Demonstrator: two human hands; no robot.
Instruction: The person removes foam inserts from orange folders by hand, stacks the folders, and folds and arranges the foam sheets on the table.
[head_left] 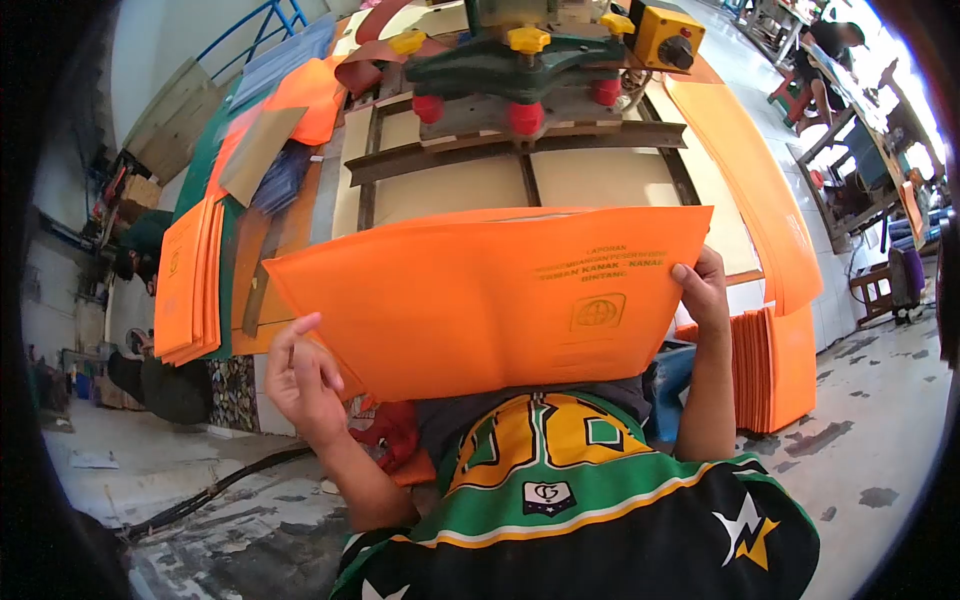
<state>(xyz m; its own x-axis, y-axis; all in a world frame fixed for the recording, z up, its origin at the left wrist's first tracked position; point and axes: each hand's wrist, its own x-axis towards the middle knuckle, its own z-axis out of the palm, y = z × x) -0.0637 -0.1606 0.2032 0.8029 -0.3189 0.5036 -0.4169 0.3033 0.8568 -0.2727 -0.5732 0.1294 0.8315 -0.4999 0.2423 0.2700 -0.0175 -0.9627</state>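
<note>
A wide orange folder cover (430, 310) with gold print and a round emblem on its right half is held up in front of my body. My right hand (704, 288) grips its right edge, thumb on the printed face. My left hand (305, 378) is at the lower left edge, fingers apart and partly bent, index finger raised; it does not appear to grip the cover. Behind the cover stands a green press head (520, 70) with yellow knobs and red feet, above a metal frame (530, 165) on a cream board.
Orange covers hang in a stack at the left table edge (185, 285). More lie at the right (755, 190), with a thick folded stack (765, 370) below. A yellow control box (668, 38) sits by the press. A person (830, 55) is at the far right, another (165, 380) at left.
</note>
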